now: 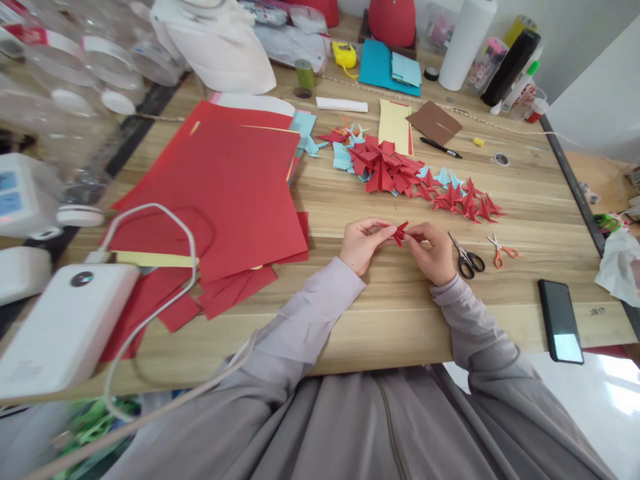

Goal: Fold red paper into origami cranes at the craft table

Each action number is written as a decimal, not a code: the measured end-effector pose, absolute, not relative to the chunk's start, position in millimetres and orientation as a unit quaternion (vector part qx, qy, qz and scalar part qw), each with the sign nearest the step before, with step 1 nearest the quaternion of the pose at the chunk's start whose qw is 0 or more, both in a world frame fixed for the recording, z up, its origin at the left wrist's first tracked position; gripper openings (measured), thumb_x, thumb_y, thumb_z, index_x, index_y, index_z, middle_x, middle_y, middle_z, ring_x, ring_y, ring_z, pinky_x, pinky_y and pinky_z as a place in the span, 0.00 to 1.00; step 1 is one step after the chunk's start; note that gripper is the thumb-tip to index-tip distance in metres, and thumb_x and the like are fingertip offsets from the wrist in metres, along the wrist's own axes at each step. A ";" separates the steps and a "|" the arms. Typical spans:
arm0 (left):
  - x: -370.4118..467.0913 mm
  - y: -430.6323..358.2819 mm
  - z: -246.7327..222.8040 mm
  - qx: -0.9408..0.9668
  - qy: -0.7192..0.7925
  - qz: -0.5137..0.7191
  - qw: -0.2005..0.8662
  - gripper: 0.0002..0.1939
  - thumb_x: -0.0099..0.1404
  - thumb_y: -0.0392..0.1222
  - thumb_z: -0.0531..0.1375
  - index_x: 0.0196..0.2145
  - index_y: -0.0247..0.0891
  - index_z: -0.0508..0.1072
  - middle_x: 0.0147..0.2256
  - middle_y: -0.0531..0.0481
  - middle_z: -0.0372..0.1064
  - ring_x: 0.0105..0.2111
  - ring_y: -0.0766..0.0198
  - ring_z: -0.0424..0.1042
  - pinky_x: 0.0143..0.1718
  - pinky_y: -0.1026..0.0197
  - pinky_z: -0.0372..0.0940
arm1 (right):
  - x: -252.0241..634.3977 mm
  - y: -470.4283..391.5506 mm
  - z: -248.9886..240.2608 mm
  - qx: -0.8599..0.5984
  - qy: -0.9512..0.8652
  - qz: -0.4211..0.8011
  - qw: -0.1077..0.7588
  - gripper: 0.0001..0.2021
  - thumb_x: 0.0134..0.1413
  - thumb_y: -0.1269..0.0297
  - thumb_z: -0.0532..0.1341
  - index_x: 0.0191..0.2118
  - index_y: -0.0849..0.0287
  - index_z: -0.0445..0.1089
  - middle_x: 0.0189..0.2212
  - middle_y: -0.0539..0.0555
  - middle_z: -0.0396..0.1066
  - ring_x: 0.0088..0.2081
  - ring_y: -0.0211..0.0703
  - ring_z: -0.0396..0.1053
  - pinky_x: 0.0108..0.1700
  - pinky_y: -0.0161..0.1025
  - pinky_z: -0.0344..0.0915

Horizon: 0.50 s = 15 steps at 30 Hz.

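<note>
Between my two hands is a small red folded paper piece (pixel 399 233) with pointed ends, shaped like an origami crane. My left hand (pixel 364 243) pinches it from the left, thumb on top. From the other side, the fingertips of my right hand (pixel 431 251) are closed on its edge. Just beyond my hands lies a heap of red folded paper cranes (pixel 385 167), with light blue ones (pixel 443 177) among them. Black-handled scissors (pixel 467 257) lie beside my right hand, and orange-handled scissors (pixel 500 252) rest a little farther right.
Large red paper sheets (pixel 240 193) cover the table's left side, near a white power bank (pixel 70 327) with a cable. A phone (pixel 560 320) lies at the right front edge. Farther back are a black pen (pixel 440 147), brown paper (pixel 434 123) and a yellow tape measure (pixel 345 56).
</note>
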<state>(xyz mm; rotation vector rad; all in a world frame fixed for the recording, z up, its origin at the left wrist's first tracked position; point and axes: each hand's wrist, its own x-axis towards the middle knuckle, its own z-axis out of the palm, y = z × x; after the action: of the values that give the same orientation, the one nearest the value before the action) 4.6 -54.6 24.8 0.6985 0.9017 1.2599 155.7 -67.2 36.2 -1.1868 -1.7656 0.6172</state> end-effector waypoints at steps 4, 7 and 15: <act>3.1 -54.1 22.8 0.327 0.410 0.546 0.653 0.18 0.41 0.43 0.71 0.29 0.33 0.74 0.23 0.52 0.72 0.25 0.66 0.73 0.35 0.58 0.70 | 157.8 -65.4 36.3 -0.467 -0.727 0.238 0.443 0.03 0.54 0.65 0.60 0.32 0.57 0.70 0.31 0.53 0.72 0.33 0.40 0.69 0.36 0.39 0.67; 1.9 -53.3 21.1 0.357 0.413 0.538 0.642 0.21 0.43 0.43 0.70 0.35 0.34 0.74 0.24 0.52 0.72 0.26 0.65 0.73 0.34 0.59 0.71 | 159.7 -63.9 37.1 -0.461 -0.749 0.199 0.432 0.04 0.55 0.67 0.58 0.32 0.57 0.69 0.30 0.54 0.71 0.33 0.41 0.69 0.37 0.39 0.66; 1.4 -53.8 18.6 0.529 0.392 0.548 0.517 0.11 0.50 0.40 0.66 0.34 0.37 0.77 0.44 0.44 0.70 0.42 0.61 0.72 0.42 0.59 0.69 | 163.1 -63.2 36.5 -0.459 -0.820 0.108 0.325 0.08 0.59 0.67 0.53 0.34 0.58 0.70 0.31 0.57 0.70 0.35 0.43 0.68 0.38 0.40 0.64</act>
<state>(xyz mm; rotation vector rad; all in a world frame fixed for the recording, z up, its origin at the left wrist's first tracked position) 1.4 -53.8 18.6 1.2693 0.9399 1.3152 163.1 -63.2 36.5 -1.2045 -2.1486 0.2825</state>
